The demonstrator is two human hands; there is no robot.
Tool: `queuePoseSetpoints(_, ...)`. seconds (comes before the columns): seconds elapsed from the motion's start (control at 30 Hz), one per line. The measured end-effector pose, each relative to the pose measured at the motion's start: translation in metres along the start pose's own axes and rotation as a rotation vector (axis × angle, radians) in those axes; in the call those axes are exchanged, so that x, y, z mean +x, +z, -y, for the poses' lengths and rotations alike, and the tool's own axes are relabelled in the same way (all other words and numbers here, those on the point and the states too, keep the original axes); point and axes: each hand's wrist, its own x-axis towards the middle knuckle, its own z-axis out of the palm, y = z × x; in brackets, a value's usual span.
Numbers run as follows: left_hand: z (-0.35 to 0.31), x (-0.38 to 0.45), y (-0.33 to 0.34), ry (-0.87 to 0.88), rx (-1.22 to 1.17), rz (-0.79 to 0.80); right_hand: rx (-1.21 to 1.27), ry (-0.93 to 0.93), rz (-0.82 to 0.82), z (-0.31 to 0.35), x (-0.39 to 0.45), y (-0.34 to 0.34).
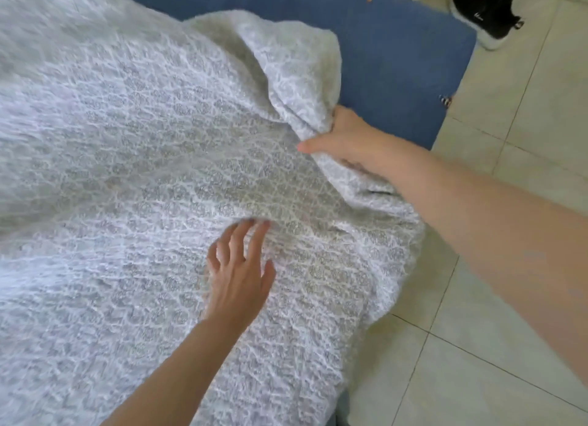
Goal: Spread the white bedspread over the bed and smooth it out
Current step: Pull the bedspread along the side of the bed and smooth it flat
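Note:
The white textured bedspread (pixel 127 171) covers most of the bed and hangs over its right side. The blue mattress (pixel 397 59) shows bare at the far right corner. My right hand (pixel 343 139) is closed on a raised fold of the bedspread's edge, which arches up beside it. My left hand (pixel 238 273) lies on the cloth nearer to me, fingers spread and flat, holding nothing.
Pale floor tiles (pixel 493 346) run along the right of the bed. A black sneaker with a white sole (pixel 486 15) lies on the floor at the top right, past the bed's corner. A white piece of furniture shows at the top edge.

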Motion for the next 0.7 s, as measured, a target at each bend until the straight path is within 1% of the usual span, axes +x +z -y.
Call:
queuePoseSetpoints(0.03,-0.005,0.01,-0.002,0.007,0.014,-0.002,0.037,0.013,0.034,-0.002,0.002,0.006)
queuePoseSetpoints(0.07,-0.008,0.019,-0.002,0.005,0.029,0.018,0.045,0.035,0.03,-0.004,0.004,0.01)
queuePoseSetpoints(0.13,-0.012,0.032,0.004,-0.009,0.064,0.073,-0.006,0.118,0.047,-0.006,0.007,0.018)
queuePoseSetpoints(0.2,-0.013,0.033,0.012,-0.022,0.09,0.118,-0.042,0.19,0.146,-0.005,0.009,0.035)
queuePoseSetpoints(0.23,-0.013,0.031,0.016,-0.023,0.09,0.124,-0.089,0.174,0.185,-0.006,0.013,0.043)
queuePoseSetpoints(0.27,-0.01,0.027,0.019,-0.023,0.09,0.128,-0.16,0.127,0.154,-0.006,0.017,0.044)
queuePoseSetpoints(0.3,-0.008,0.024,0.021,-0.013,0.093,0.139,-0.214,0.062,0.022,-0.005,0.023,0.036)
queuePoseSetpoints(0.33,-0.006,0.021,0.024,0.01,0.102,0.15,-0.231,0.013,-0.188,-0.002,0.028,0.02)
queuePoseSetpoints(0.37,-0.004,0.019,0.026,0.044,0.12,0.158,-0.196,-0.009,-0.385,0.003,0.032,0.001)
queuePoseSetpoints(0.4,-0.003,0.018,0.027,0.078,0.143,0.168,-0.155,-0.026,-0.511,0.007,0.035,-0.015)
queuePoseSetpoints(0.43,-0.002,0.02,0.027,0.102,0.168,0.187,-0.175,-0.059,-0.575,0.01,0.035,-0.025)
queuePoseSetpoints(0.47,-0.001,0.021,0.027,0.108,0.185,0.209,-0.26,-0.087,-0.599,0.01,0.036,-0.025)
queuePoseSetpoints(0.5,-0.001,0.022,0.027,0.098,0.196,0.226,-0.336,-0.129,-0.597,0.009,0.035,-0.021)
queuePoseSetpoints(0.53,-0.002,0.023,0.028,0.079,0.206,0.235,-0.356,-0.159,-0.574,0.005,0.036,-0.016)
queuePoseSetpoints(0.6,-0.01,0.026,0.027,0.016,0.213,0.246,-0.252,-0.169,-0.484,-0.002,0.037,-0.02)
queuePoseSetpoints(0.67,-0.024,0.032,0.025,-0.033,0.189,0.227,-0.132,-0.086,-0.353,-0.003,0.034,-0.044)
queuePoseSetpoints(0.7,-0.032,0.037,0.024,-0.021,0.175,0.199,-0.114,-0.019,-0.282,-0.004,0.034,-0.058)
